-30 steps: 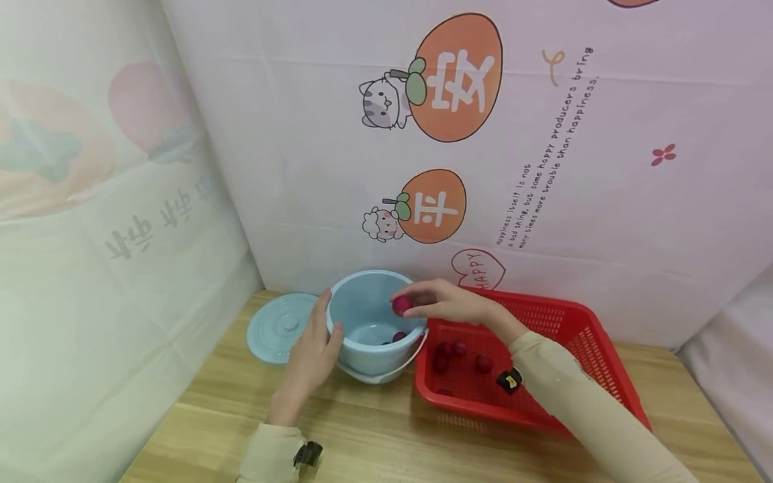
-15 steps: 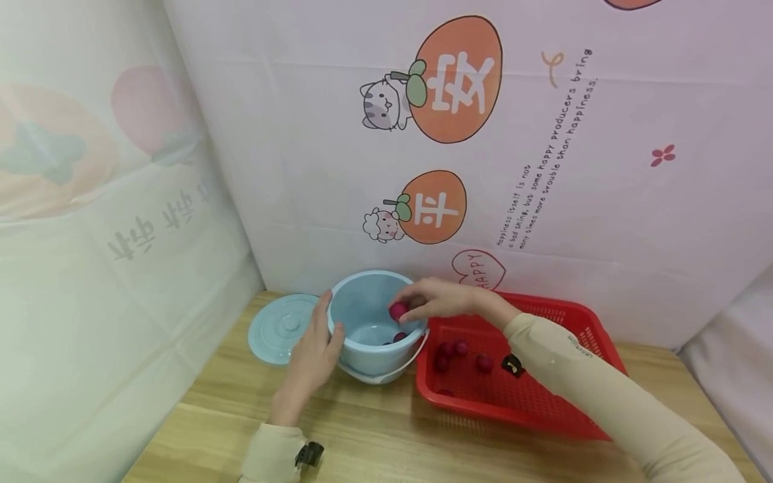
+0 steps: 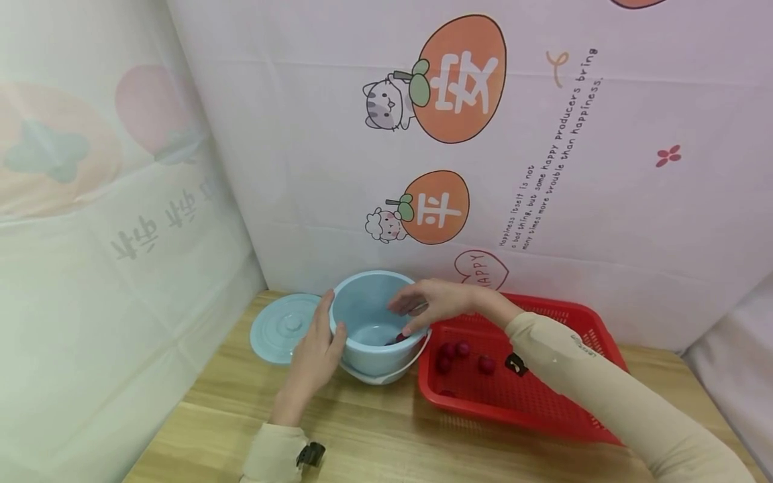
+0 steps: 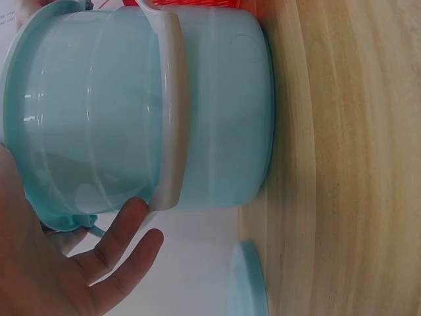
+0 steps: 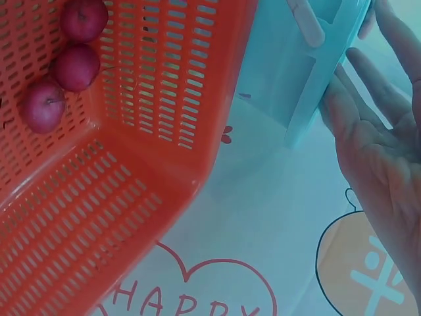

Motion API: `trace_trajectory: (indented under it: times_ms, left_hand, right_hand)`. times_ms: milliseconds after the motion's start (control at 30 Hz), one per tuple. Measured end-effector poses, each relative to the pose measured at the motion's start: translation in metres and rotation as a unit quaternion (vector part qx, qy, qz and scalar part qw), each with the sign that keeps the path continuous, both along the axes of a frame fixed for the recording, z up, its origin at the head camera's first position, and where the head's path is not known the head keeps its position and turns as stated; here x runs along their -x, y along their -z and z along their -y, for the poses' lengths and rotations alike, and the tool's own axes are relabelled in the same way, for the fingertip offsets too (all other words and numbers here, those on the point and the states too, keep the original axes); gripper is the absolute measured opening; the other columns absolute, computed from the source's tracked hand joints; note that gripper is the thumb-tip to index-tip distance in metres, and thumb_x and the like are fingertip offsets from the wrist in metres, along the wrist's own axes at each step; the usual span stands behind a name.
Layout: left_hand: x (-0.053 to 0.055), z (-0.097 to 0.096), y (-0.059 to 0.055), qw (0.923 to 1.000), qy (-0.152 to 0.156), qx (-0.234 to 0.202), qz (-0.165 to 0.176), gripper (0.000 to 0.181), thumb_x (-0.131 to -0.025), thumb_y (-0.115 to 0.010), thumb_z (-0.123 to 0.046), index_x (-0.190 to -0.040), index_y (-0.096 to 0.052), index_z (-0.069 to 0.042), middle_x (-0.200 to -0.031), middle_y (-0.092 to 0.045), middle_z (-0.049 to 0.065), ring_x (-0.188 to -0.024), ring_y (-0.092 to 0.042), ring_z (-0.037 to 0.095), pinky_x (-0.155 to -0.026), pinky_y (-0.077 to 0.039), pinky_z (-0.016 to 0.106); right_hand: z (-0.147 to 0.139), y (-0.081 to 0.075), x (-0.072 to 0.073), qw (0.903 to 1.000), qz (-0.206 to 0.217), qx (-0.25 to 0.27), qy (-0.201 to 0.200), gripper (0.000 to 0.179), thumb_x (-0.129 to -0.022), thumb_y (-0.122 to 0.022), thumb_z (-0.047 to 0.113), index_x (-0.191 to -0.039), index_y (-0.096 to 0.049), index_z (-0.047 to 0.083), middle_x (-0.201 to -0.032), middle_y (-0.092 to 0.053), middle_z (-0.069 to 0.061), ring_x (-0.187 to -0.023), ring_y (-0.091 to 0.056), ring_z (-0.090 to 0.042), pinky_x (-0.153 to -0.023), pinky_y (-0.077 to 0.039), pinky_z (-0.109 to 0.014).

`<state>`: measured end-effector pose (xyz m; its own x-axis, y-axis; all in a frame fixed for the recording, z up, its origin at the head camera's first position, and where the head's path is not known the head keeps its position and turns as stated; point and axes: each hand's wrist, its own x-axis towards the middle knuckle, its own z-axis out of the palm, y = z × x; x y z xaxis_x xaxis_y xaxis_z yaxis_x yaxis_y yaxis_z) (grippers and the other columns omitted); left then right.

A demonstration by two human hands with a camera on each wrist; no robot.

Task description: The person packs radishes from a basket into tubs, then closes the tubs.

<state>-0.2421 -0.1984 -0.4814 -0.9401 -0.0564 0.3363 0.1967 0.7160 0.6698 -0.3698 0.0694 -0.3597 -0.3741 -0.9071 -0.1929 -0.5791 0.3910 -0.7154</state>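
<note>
A light blue bucket (image 3: 377,362) stands on the table with a few dark red plums (image 3: 401,337) at its bottom. My left hand (image 3: 314,352) rests against its left side, thumb and fingers at the rim, fingers mostly straight. The left wrist view shows two fingertips close to the pale handle (image 4: 174,105). Over the bucket's right rim reaches my right hand (image 3: 437,300), fingers loosely bent and parted, holding nothing. In the right wrist view its fingers overlap the rim. To the right, a red slotted basket (image 3: 483,406) contains several more plums (image 3: 486,364).
A round blue lid (image 3: 284,329) lies flat on the wooden table (image 3: 338,443), left of the bucket and partly behind my left hand. Directly behind rises a white printed cloth (image 3: 302,168), with another along the left side. The basket sits close beside the bucket.
The plum in my right hand lowered into the bucket and was let go; those fingers are now parted. My left hand has stayed at the bucket's side.
</note>
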Motion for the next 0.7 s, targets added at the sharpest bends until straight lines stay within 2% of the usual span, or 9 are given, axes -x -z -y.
trace_trajectory:
  times_ms: [133, 267, 400, 467, 600, 700]
  left_hand:
    - [0.000, -0.001, 0.000, 1.0000, 0.001, 0.001, -0.003, 0.068, -0.113, -0.038, -0.046, -0.171, -0.014, -0.021, -0.171, -0.031, 0.012, -0.136, -0.054, 0.047, -0.096, -0.051, 0.068]
    - [0.000, -0.001, 0.001, 1.0000, 0.001, 0.001, -0.006, 0.068, -0.113, -0.038, -0.047, -0.171, -0.014, -0.020, -0.172, -0.030, 0.012, -0.137, -0.053, 0.046, -0.096, -0.052, 0.068]
    - [0.001, -0.001, 0.001, 1.0000, 0.002, 0.000, -0.007, 0.069, -0.113, -0.038, -0.048, -0.171, -0.013, -0.020, -0.172, -0.029, 0.011, -0.139, -0.052, 0.045, -0.097, -0.052, 0.067]
    - [0.002, -0.001, 0.001, 1.0000, 0.001, -0.001, -0.005, 0.068, -0.113, -0.038, -0.047, -0.171, -0.013, -0.021, -0.172, -0.029, 0.010, -0.139, -0.052, 0.045, -0.096, -0.052, 0.067]
    - [0.002, -0.001, 0.002, 1.0000, -0.002, -0.004, -0.003, 0.067, -0.113, -0.042, -0.040, -0.171, -0.013, -0.022, -0.172, -0.030, 0.010, -0.137, -0.054, 0.045, -0.095, -0.053, 0.067]
    - [0.001, 0.000, 0.002, 1.0000, -0.003, -0.007, -0.003, 0.067, -0.113, -0.042, -0.039, -0.171, -0.013, -0.023, -0.172, -0.030, 0.009, -0.136, -0.054, 0.045, -0.095, -0.052, 0.066]
  right_hand:
    - [-0.003, 0.000, -0.001, 1.0000, -0.004, 0.007, -0.001, 0.053, -0.094, -0.082, 0.022, -0.141, -0.064, 0.005, -0.141, -0.066, -0.009, -0.133, -0.062, -0.031, -0.109, -0.051, -0.043]
    - [-0.004, 0.004, 0.001, 0.9996, 0.011, 0.025, -0.003, 0.042, -0.095, -0.080, 0.018, -0.134, -0.068, 0.005, -0.125, -0.074, -0.006, -0.121, -0.068, -0.024, -0.106, -0.053, -0.038]
    - [-0.007, 0.012, 0.004, 0.9980, 0.032, 0.053, 0.013, 0.033, -0.096, -0.080, 0.014, -0.127, -0.072, 0.008, -0.115, -0.077, -0.003, -0.113, -0.072, -0.020, -0.103, -0.055, -0.033]
    - [-0.009, 0.016, 0.005, 0.9964, 0.038, 0.072, 0.024, 0.031, -0.095, -0.080, 0.014, -0.126, -0.074, 0.010, -0.116, -0.077, -0.001, -0.116, -0.072, -0.023, -0.103, -0.055, -0.032]
    - [-0.013, 0.026, 0.005, 0.9913, 0.059, 0.111, 0.038, 0.031, -0.096, -0.079, 0.012, -0.126, -0.074, 0.006, -0.121, -0.076, -0.003, -0.123, -0.068, -0.038, -0.103, -0.055, -0.035]
    - [-0.015, 0.030, 0.005, 0.9880, 0.071, 0.129, 0.045, 0.033, -0.097, -0.077, 0.012, -0.129, -0.073, 0.003, -0.124, -0.075, -0.004, -0.124, -0.067, -0.038, -0.103, -0.055, -0.036]
